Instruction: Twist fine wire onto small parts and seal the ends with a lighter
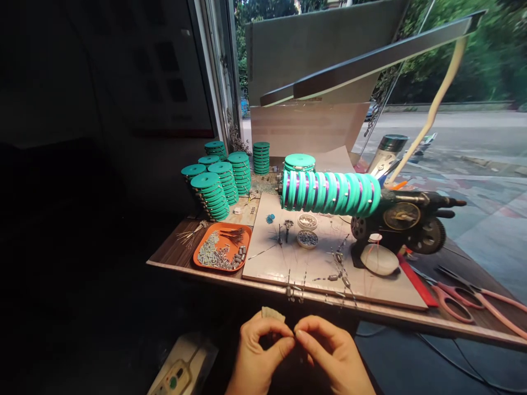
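Note:
My left hand (pixel 265 351) and my right hand (pixel 329 351) meet in front of the table's near edge, thumb and index finger of each pinched together. What they hold between their tips is too small to make out. A pale wrap (pixel 272 314) shows at a finger of my left hand. Just beyond the hands, small metal pieces on fine lines (pixel 291 293) hang at the board's front edge. More wire and metal rig pieces (pixel 340 269) lie on the pale board (pixel 267 269) at the right.
A winding machine (pixel 405 216) carries a row of green foam spools (pixel 329 192). Stacked green spools (pixel 209 192) stand back left. Around are an orange tray (pixel 197 263) of small metal parts, a bowl of beads (pixel 307 238), a white dish (pixel 381 260) and scissors (pixel 453 304).

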Demonstrator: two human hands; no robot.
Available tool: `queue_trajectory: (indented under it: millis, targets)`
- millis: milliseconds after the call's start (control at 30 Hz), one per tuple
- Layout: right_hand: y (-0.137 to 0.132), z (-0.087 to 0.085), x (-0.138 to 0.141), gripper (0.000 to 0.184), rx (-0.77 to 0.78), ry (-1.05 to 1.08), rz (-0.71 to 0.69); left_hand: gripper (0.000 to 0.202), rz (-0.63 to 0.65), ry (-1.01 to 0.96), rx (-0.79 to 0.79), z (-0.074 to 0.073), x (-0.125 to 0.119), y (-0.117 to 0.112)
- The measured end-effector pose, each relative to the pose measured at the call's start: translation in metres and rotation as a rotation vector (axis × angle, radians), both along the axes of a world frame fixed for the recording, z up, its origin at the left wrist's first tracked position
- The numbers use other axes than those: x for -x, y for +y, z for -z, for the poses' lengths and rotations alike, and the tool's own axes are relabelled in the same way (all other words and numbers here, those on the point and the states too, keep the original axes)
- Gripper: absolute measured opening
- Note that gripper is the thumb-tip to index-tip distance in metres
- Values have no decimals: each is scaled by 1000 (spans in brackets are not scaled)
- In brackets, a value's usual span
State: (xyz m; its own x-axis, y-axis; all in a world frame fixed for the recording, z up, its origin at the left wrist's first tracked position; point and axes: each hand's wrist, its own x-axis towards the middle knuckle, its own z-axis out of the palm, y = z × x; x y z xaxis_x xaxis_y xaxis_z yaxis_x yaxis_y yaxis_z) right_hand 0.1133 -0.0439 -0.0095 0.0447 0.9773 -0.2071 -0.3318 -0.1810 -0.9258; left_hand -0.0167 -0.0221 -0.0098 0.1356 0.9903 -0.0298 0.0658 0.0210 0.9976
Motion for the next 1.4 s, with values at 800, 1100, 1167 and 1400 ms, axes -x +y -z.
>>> queue_trajectory:
  millis: [800,1100,1167,1400]
  targets:
    - [1,3,-4,22,-30,-60,-113,10,-15,-4,-43,5,3,-2]
    - [1,2,-2,23,-53,-103,-90,11,-29,-2,-65,4,2,-1]
    - [1,2,-2,23,-78,-151,-53,10,-28,4,-67,4,2,-1]
    - [-3,1,3,22,-150,-269,42,11,-42,139,-141,4,4,-3]
